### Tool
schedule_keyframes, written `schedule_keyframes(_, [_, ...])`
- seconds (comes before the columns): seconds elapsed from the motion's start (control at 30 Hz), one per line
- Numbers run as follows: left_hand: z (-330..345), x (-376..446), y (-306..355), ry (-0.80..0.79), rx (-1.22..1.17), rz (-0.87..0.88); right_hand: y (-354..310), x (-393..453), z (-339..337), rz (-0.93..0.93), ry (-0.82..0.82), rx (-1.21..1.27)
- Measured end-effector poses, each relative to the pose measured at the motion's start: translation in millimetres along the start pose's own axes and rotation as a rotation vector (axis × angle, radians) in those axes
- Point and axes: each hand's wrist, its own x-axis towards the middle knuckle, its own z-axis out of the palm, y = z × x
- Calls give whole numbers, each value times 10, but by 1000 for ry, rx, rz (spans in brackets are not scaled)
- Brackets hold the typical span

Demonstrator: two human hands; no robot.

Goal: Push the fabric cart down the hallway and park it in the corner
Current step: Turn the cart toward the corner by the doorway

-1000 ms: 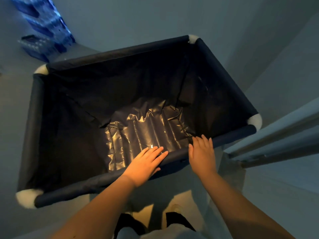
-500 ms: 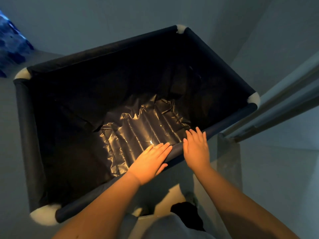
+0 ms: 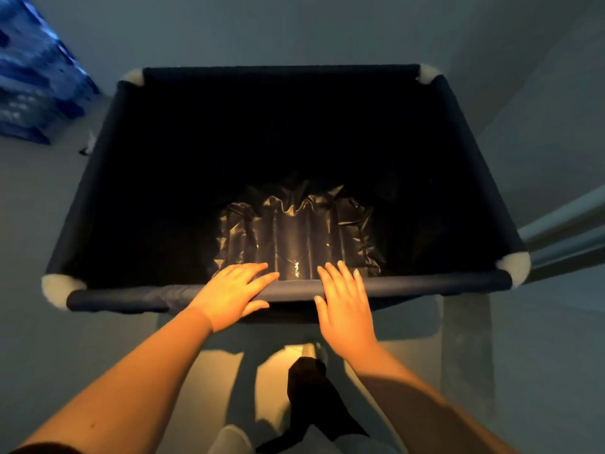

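Note:
The fabric cart (image 3: 425, 285) is a deep dark-blue cloth bin on a tube frame with white corner joints; its shiny wrinkled bottom shows inside and nothing else is visible in it. It stands squarely in front of me, its far rim close to the wall. My left hand (image 3: 234, 291) lies flat on the near rim with fingers stretched out over it. My right hand (image 3: 343, 303) rests flat on the same rim a little to the right, fingers apart. Neither hand curls around the tube.
Stacked blue packs of water bottles (image 3: 36, 90) stand at the far left by the wall. A pale wall runs behind the cart and another on the right, with a grey door frame or rail (image 3: 569, 234) at the cart's right corner. My foot (image 3: 307, 371) is below.
The cart has swung from a slanted position to square in front of me. Both hands stayed flat on the near rim. The bottle packs have come further into view at the left.

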Motion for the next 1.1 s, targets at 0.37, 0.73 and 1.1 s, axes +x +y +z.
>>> schedule_keyframes(0.37, [-245, 215, -1096, 24, -40, -468, -898, 1236, 235, -287, -157, 58])
schedule_keyframes(0.73, [-391, 1014, -1487, -38, 65, 38, -693, 1651, 174, 327, -8, -194])
schedule_keyframes(1.1, [-291, 1541, -894, -97, -24, 626, -195, 1812, -74, 804, 108, -69])
